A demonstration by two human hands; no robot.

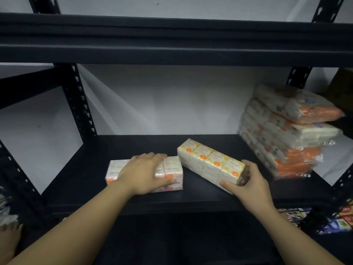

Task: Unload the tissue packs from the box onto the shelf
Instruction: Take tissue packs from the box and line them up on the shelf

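left hand [144, 174] flat on pink pack [172, 175] | right hand [248, 185] grips yellow pack [210, 159]; labels unreadable

Head-worn wide-angle view, looking forward and down, close to the shelf [99, 169] at arm's reach.

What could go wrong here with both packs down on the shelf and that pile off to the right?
The yellow pack lies askew, its near end in the right hand close to the shelf front edge; released there, it might tip off. Pushed back at that angle, its far corner could nudge the stack, whose top bundles already sit unevenly. The left hand covers the pink pack, hiding its alignment.
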